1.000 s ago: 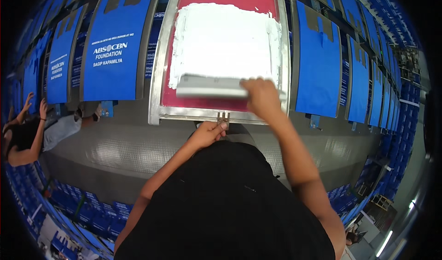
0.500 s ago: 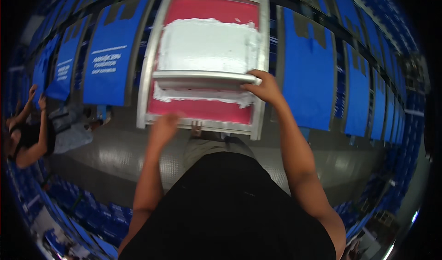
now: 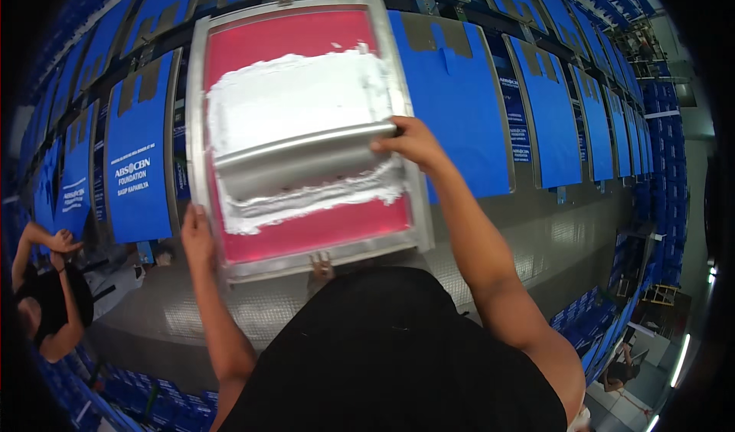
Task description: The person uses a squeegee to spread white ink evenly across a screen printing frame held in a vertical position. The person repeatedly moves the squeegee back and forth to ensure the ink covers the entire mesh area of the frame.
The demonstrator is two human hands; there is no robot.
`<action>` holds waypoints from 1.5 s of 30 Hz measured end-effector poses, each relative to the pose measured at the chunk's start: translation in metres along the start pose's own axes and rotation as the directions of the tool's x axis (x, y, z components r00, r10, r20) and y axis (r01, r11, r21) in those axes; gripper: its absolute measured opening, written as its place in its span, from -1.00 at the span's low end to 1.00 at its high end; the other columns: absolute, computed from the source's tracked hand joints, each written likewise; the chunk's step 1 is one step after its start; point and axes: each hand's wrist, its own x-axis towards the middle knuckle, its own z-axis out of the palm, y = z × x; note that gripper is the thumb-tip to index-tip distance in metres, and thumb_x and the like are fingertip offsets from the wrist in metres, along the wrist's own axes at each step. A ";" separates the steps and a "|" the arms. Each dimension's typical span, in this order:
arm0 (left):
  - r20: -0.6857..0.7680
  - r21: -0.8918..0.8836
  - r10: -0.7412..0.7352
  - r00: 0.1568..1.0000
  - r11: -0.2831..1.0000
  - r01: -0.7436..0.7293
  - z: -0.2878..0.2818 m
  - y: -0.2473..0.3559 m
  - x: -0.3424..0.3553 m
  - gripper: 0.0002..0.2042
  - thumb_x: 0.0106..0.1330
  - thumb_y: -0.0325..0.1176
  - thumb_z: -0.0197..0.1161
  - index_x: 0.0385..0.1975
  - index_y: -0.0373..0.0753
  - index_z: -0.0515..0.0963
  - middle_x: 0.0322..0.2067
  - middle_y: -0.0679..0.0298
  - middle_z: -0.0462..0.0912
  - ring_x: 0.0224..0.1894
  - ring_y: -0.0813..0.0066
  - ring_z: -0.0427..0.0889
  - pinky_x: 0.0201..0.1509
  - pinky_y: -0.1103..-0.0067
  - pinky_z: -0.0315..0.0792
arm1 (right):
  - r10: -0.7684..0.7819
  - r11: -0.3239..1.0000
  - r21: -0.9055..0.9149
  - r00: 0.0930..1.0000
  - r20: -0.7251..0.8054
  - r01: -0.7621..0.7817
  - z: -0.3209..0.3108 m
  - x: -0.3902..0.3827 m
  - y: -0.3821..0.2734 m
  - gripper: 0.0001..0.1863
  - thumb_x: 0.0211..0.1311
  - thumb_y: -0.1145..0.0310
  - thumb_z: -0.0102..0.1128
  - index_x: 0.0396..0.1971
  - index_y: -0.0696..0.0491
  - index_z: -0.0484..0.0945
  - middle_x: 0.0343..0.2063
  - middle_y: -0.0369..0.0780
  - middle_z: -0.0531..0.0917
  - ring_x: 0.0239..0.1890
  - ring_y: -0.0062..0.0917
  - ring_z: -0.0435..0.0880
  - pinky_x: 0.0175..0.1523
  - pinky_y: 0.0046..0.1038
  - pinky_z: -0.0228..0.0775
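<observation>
A screen-printing frame (image 3: 197, 118) with pale metal rails is in front of me, tilted a little in the view. White ink (image 3: 298, 95) lies thick over the middle of its red mesh (image 3: 321, 229). Across the ink rests a wide metal squeegee (image 3: 298, 160), leaning, with a ridge of ink along its lower edge. My right hand (image 3: 417, 145) is closed round the squeegee's right end, beside the right rail. At the lower left corner my left hand (image 3: 199, 241) grips the left rail, fingers up along its outer side; part of its grip is hidden.
Blue sheets on flat boards stand in rows: one with white print (image 3: 138, 164) at left, a plain one (image 3: 455, 110) at right. Another person (image 3: 57, 286) works at the far left. Grey patterned floor (image 3: 528, 233) runs behind the boards.
The frame and squeegee have shifted left in view and turned slightly. My left hand has gone from below the frame to its left rail. The right hand stays on the squeegee.
</observation>
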 end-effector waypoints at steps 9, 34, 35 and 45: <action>0.244 -0.258 0.137 0.960 0.964 -0.072 0.257 0.102 -0.129 -0.49 0.41 -0.13 0.09 0.16 -0.44 0.37 0.02 -0.06 0.56 0.07 0.32 0.52 0.14 0.53 0.35 | -0.021 1.000 -0.025 0.979 -0.201 0.016 -0.272 -0.098 0.087 -0.65 -0.25 0.44 0.46 -0.32 0.14 0.64 -0.45 -0.30 0.64 -0.31 -0.59 0.57 -0.11 -0.51 0.38; 0.201 -0.207 -0.075 0.977 0.971 0.117 0.335 0.131 -0.156 -0.41 0.38 0.01 0.11 0.20 -0.39 0.36 0.08 0.09 0.52 0.13 0.43 0.42 0.22 0.57 0.24 | -0.086 0.995 0.052 0.993 -0.083 0.091 -0.344 -0.049 0.170 -0.58 -0.16 0.38 0.50 -0.21 0.14 0.65 -0.36 -0.27 0.68 -0.28 -0.59 0.60 -0.10 -0.55 0.41; 0.201 -0.218 -0.075 0.977 0.969 0.119 0.336 0.129 -0.155 -0.42 0.38 0.00 0.11 0.20 -0.38 0.36 0.06 0.10 0.54 0.11 0.43 0.44 0.20 0.57 0.26 | -0.090 0.994 0.049 0.992 -0.091 0.095 -0.345 -0.049 0.170 -0.57 -0.16 0.38 0.51 -0.20 0.14 0.65 -0.36 -0.27 0.68 -0.27 -0.60 0.60 -0.09 -0.55 0.41; 0.016 0.472 0.533 0.846 0.742 -0.476 0.338 0.128 -0.152 -0.43 0.21 -0.07 0.30 0.14 -0.28 0.43 -0.15 0.05 0.60 -0.09 0.07 0.55 0.08 0.31 0.35 | -0.182 0.895 -0.415 0.983 -0.006 0.163 -0.353 -0.062 0.157 -0.52 -0.18 0.29 0.48 -0.19 0.17 0.61 -0.30 -0.15 0.68 -0.23 -0.52 0.62 -0.11 -0.46 0.44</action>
